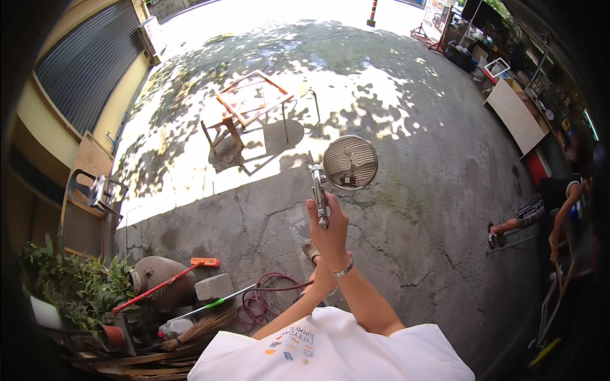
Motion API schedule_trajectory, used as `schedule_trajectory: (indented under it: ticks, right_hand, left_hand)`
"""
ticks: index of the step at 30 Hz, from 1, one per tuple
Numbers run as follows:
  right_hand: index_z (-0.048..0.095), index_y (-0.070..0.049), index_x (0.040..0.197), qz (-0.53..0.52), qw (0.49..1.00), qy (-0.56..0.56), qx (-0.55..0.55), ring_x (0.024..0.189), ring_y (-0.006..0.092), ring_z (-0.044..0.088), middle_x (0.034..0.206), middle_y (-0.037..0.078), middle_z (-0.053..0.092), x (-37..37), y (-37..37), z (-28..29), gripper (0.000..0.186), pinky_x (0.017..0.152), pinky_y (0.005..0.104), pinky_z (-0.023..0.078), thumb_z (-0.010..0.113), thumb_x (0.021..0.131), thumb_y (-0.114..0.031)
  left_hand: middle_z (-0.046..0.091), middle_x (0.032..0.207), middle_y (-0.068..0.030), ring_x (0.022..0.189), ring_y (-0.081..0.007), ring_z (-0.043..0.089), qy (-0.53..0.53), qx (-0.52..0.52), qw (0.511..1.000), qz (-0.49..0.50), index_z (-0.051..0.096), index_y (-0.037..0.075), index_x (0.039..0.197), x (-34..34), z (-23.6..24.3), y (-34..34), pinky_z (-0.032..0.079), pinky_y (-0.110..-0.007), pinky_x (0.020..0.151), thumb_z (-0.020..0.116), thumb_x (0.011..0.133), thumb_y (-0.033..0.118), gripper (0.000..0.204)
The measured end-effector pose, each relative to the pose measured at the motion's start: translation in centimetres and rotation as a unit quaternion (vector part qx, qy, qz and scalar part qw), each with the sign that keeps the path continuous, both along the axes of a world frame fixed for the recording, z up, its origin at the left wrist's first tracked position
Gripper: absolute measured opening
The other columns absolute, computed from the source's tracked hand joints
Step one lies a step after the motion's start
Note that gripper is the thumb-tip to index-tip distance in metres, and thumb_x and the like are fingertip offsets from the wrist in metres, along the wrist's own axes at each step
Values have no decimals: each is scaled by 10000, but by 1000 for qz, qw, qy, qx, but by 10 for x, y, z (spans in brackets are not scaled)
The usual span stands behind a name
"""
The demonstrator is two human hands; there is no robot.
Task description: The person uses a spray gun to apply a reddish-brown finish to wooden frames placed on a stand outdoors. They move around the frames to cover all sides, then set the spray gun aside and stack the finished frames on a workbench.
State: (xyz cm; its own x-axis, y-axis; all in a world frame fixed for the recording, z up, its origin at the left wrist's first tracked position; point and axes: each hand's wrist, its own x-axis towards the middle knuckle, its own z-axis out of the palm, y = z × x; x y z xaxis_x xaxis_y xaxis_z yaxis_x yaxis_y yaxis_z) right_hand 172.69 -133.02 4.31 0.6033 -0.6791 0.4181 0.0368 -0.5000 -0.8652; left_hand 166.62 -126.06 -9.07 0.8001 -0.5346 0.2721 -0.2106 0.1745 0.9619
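My right hand (330,227), with a metal-banded watch (344,269) at its wrist, is closed around the handle of a silver spray gun (318,186). The gun points away from me, toward the sunlit ground. Just right of its body sits a round, shiny metal cup top (351,162), with ridged stripes showing on its surface; it seems joined to the gun. Lower down, my left hand (324,278) is close to the right wrist, its fingers mostly hidden behind it. A dark red hose (274,277) runs near the left forearm, and whether that hand grips it is hidden.
Ahead, an orange-edged wooden frame (254,96) rests on stools. At left are a chair (95,190), plants (79,286), a big jar (166,280), a concrete block (215,287) and a broom (200,329). A co-worker (556,206) bends at right, near a leaning board (516,114).
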Motion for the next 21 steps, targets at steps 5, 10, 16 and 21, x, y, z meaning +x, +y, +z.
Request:
schedule_trajectory:
  ticks: [5,10,16,21]
  right_hand:
    - [642,5,946,-13,1000,12,-20,570,92,515,660,44,581,82,-129,1,330,512,266,401,681,960,-322]
    - [679,-18,840,-74,997,18,19,547,72,558,699,28,681,153,-254,3,368,485,270,398,647,980,-356]
    - [689,-10,856,-110,990,85,16,412,68,506,723,51,706,233,-354,5,397,360,263,343,633,981,-383]
    - [700,6,927,-136,987,81,33,372,66,484,714,70,697,328,-400,-32,416,323,256,321,638,973,-402]
  left_hand:
    - [674,794,-150,750,-258,648,64,342,916,-200,648,34,989,97,-116,-23,483,-377,709,682,933,323,296]
    - [691,745,-148,666,-274,668,146,450,877,-83,687,36,914,187,-179,36,508,-378,634,777,832,247,244]
    - [689,738,-176,730,-346,692,185,517,833,72,693,29,852,288,-187,89,515,-411,668,765,846,332,311]
    - [638,708,-221,707,-424,634,170,531,824,103,677,23,821,395,-173,44,471,-452,633,735,874,354,341]
